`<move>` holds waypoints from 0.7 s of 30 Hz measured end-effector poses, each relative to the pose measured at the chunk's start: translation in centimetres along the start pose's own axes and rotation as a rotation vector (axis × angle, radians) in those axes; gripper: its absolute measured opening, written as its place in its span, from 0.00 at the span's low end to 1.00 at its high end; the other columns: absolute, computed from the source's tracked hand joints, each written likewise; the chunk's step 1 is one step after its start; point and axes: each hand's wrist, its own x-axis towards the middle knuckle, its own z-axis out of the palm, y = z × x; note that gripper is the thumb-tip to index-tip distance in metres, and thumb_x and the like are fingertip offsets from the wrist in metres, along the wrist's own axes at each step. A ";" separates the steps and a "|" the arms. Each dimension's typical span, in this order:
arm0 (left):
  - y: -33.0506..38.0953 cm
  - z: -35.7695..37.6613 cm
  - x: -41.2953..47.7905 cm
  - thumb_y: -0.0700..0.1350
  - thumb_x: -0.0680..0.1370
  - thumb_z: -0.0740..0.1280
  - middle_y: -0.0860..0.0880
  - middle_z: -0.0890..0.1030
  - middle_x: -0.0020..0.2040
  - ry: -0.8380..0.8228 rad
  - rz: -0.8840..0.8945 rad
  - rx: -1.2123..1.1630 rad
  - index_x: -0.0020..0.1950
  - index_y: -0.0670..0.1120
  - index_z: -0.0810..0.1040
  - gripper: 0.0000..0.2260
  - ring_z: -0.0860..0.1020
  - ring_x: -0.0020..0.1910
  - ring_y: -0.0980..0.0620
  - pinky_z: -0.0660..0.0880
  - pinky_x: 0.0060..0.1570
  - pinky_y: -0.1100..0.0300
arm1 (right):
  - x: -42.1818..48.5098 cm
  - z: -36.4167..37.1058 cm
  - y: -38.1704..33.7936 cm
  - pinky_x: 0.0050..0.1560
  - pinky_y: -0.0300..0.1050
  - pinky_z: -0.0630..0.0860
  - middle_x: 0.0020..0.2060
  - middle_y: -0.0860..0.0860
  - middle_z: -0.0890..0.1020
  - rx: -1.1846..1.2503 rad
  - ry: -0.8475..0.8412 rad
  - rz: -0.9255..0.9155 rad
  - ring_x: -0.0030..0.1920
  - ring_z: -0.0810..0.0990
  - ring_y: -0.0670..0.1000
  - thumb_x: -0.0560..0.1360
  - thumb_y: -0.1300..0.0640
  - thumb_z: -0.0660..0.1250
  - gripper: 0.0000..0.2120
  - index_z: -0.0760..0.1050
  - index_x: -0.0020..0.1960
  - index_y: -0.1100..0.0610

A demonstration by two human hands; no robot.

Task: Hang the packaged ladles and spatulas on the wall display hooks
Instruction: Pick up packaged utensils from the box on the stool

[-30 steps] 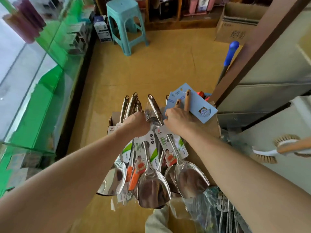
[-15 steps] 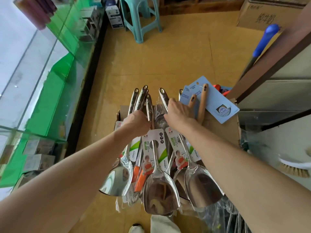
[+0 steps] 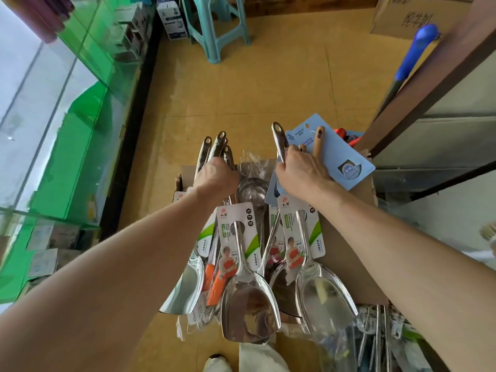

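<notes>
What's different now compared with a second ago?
The two bunches have been pulled apart, exposing a ladle bowl in the box between them. The right hand carried its spatula rightward; the left hand keeps gripping its handles. The blue card stays put.

The spatulas [image 3: 249,304] are mirror-bright polished metal with glossy printed paper cards [image 3: 237,232]. The box [image 3: 349,253] beneath is matt brown cardboard. One wooden handle [image 3: 318,140] lies against a smooth blue card [image 3: 335,154]. The stool [image 3: 214,25] is dull teal plastic.
</notes>
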 end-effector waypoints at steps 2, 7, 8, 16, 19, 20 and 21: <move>0.2 0.2 0.4 0.48 0.77 0.67 0.48 0.74 0.34 0.000 -0.038 -0.062 0.36 0.45 0.70 0.13 0.75 0.36 0.48 0.69 0.32 0.60 | -0.5 -0.2 0.3 0.58 0.54 0.68 0.41 0.54 0.73 0.033 -0.009 -0.016 0.53 0.75 0.59 0.81 0.53 0.53 0.10 0.66 0.51 0.60; 0.5 -0.2 0.4 0.46 0.75 0.71 0.47 0.75 0.33 -0.085 -0.121 -0.260 0.42 0.42 0.74 0.10 0.73 0.29 0.51 0.74 0.31 0.61 | -1.2 -0.7 0.2 0.49 0.51 0.67 0.42 0.54 0.73 0.104 -0.004 -0.031 0.57 0.73 0.60 0.82 0.50 0.51 0.12 0.65 0.50 0.58; 0.8 -0.5 0.2 0.46 0.75 0.71 0.47 0.75 0.33 -0.104 -0.131 -0.284 0.42 0.41 0.74 0.10 0.73 0.29 0.52 0.74 0.29 0.61 | -1.3 -0.9 0.2 0.48 0.51 0.67 0.43 0.54 0.74 0.113 -0.002 -0.029 0.57 0.73 0.60 0.82 0.50 0.51 0.12 0.65 0.50 0.58; 3.6 -4.1 -3.0 0.41 0.76 0.67 0.47 0.74 0.34 -0.265 -0.056 -0.375 0.41 0.41 0.74 0.06 0.71 0.29 0.54 0.73 0.31 0.64 | -2.9 -3.3 -0.4 0.61 0.56 0.68 0.31 0.51 0.69 0.180 0.086 0.004 0.32 0.69 0.51 0.80 0.53 0.57 0.11 0.66 0.41 0.57; 4.2 -5.6 -4.7 0.42 0.76 0.67 0.46 0.76 0.36 -0.262 0.015 -0.381 0.42 0.41 0.74 0.06 0.75 0.31 0.53 0.78 0.43 0.59 | -4.2 -4.3 -0.5 0.43 0.53 0.68 0.34 0.51 0.71 0.191 0.129 0.012 0.41 0.72 0.57 0.80 0.52 0.56 0.08 0.65 0.47 0.57; 4.3 -6.1 -5.2 0.43 0.76 0.67 0.46 0.76 0.37 -0.255 0.037 -0.389 0.42 0.41 0.74 0.07 0.75 0.31 0.52 0.78 0.43 0.59 | -4.7 -4.7 -0.5 0.40 0.50 0.66 0.36 0.52 0.72 0.183 0.157 0.018 0.43 0.72 0.58 0.81 0.51 0.55 0.09 0.65 0.49 0.57; 4.5 -6.5 -5.8 0.45 0.77 0.66 0.47 0.76 0.36 -0.244 0.060 -0.397 0.41 0.42 0.73 0.08 0.75 0.31 0.52 0.78 0.42 0.59 | -5.3 -5.2 -0.6 0.39 0.48 0.64 0.38 0.53 0.73 0.171 0.188 0.027 0.43 0.72 0.58 0.81 0.49 0.55 0.11 0.67 0.51 0.57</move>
